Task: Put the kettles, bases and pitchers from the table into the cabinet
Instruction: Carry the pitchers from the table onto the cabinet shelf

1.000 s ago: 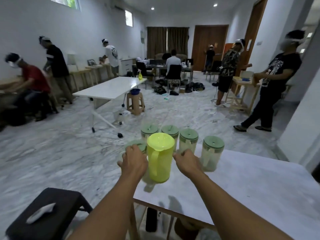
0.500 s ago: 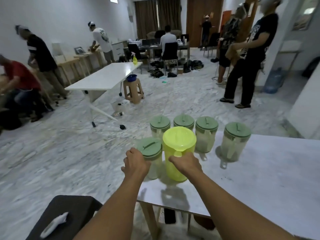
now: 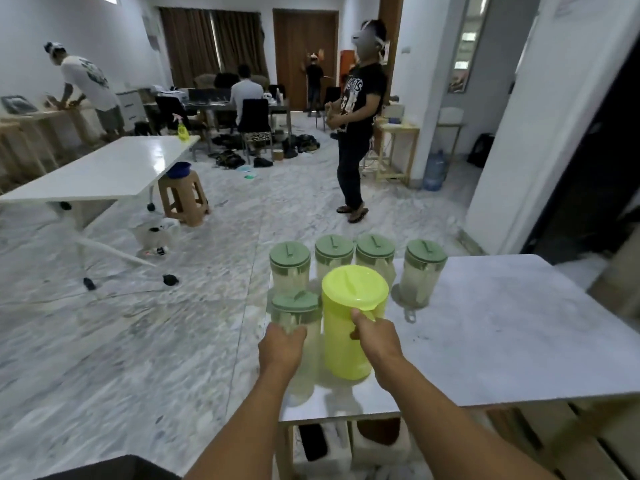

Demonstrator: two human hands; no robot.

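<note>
A yellow-green pitcher (image 3: 346, 337) stands near the front left of the white table (image 3: 502, 334). My right hand (image 3: 375, 336) is closed around its handle. Beside it on the left is a clear pitcher with a green lid (image 3: 294, 313), and my left hand (image 3: 282, 346) grips its side. Behind them stand several more clear pitchers with green lids (image 3: 374, 258) in a row, one set apart at the right (image 3: 424, 271). No kettles or bases show on the table top.
A person (image 3: 360, 123) stands on the marble floor beyond the table. A white folding table (image 3: 100, 171) and a brown stool (image 3: 183, 199) are at the left. A white wall and dark doorway (image 3: 588, 188) lie to the right. Other people work at the back.
My view swung to the right and closer to the table. My right hand closed on the yellow-green pitcher's handle and my left hand took hold of the clear pitcher.
</note>
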